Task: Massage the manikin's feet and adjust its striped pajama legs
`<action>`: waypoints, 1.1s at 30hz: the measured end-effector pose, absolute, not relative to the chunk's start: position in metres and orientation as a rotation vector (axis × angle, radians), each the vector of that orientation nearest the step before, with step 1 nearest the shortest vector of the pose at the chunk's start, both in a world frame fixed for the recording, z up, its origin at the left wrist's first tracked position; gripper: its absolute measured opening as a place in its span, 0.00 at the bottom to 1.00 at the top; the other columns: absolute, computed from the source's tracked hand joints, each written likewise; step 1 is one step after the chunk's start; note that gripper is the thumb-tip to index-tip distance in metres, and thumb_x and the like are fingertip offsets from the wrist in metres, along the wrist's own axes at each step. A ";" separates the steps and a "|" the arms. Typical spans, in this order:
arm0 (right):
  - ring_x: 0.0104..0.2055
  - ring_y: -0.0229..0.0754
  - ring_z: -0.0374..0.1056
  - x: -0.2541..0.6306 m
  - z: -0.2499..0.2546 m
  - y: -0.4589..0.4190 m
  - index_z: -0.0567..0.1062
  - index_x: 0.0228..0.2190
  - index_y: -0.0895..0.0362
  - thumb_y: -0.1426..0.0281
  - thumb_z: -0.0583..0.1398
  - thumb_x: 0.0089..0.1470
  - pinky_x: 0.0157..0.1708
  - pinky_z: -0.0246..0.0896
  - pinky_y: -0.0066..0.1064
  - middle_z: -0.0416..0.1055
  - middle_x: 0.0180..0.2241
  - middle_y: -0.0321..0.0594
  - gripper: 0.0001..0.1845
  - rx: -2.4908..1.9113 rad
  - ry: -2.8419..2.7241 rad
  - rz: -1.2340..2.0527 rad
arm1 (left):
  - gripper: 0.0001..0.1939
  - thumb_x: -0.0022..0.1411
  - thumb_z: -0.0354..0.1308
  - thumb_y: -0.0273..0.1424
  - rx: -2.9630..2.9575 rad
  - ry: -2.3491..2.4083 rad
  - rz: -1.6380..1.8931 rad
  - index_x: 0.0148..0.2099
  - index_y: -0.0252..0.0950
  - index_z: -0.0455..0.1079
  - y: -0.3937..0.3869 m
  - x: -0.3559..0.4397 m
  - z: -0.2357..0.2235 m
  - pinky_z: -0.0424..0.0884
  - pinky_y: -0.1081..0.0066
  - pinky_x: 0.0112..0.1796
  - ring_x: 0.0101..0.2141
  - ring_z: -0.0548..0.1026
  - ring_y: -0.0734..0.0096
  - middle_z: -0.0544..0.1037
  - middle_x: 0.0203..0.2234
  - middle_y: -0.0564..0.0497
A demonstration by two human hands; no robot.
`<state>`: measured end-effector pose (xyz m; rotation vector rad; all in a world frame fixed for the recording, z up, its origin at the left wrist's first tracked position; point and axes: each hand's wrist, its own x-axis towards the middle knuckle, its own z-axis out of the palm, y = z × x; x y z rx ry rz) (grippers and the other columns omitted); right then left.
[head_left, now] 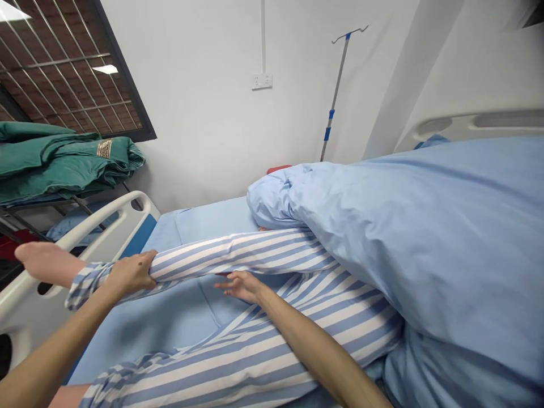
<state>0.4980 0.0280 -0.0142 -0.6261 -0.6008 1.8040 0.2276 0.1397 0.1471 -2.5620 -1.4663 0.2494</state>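
Observation:
A leg in blue-and-white striped pyjama trousers (pixel 255 249) is raised above the bed, its bare foot (pixel 46 262) extending over the footboard. My left hand (pixel 132 273) is wrapped round the lower leg just above the bunched trouser cuff (pixel 83 283). Under the same leg, near the knee, my right hand (pixel 240 286) has its fingers spread and the palm turned up; whether it touches the cloth I cannot tell. The other striped leg (pixel 221 362) lies on the mattress, nearer to me. A light blue quilt (pixel 403 226) hides the upper body and upper thighs.
A white footboard (pixel 142 205) closes the bed's left end, by a rack of folded green fabric (pixel 72 161). The headboard (pixel 480 122) is at the far right. An IV pole (pixel 338 85) stands against the wall, beyond the pale blue sheet (pixel 204 218).

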 end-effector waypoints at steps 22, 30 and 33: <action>0.46 0.47 0.64 0.525 0.026 0.020 0.72 0.21 0.56 0.73 0.65 0.36 0.45 0.61 0.42 0.71 0.32 0.37 0.05 -0.574 -0.629 1.395 | 0.30 0.43 0.61 0.36 -2.686 -2.049 -0.413 0.50 0.42 0.60 0.101 0.294 0.031 0.64 0.71 0.31 0.38 0.73 0.60 0.75 0.37 0.50; 0.48 0.51 0.66 0.496 -0.002 0.021 0.67 0.17 0.58 0.73 0.66 0.33 0.43 0.62 0.40 0.70 0.29 0.39 0.12 -0.626 -0.467 1.671 | 0.26 0.43 0.57 0.34 -2.534 -1.691 0.067 0.48 0.41 0.64 0.115 0.235 0.117 0.63 0.65 0.37 0.41 0.72 0.53 0.75 0.43 0.47; 0.46 0.50 0.67 0.485 -0.016 0.023 0.67 0.21 0.58 0.72 0.66 0.32 0.40 0.62 0.37 0.71 0.33 0.39 0.13 -0.698 -0.416 1.799 | 0.24 0.42 0.56 0.32 -2.507 -1.556 0.205 0.46 0.40 0.65 0.118 0.232 0.144 0.62 0.61 0.41 0.42 0.71 0.50 0.75 0.42 0.45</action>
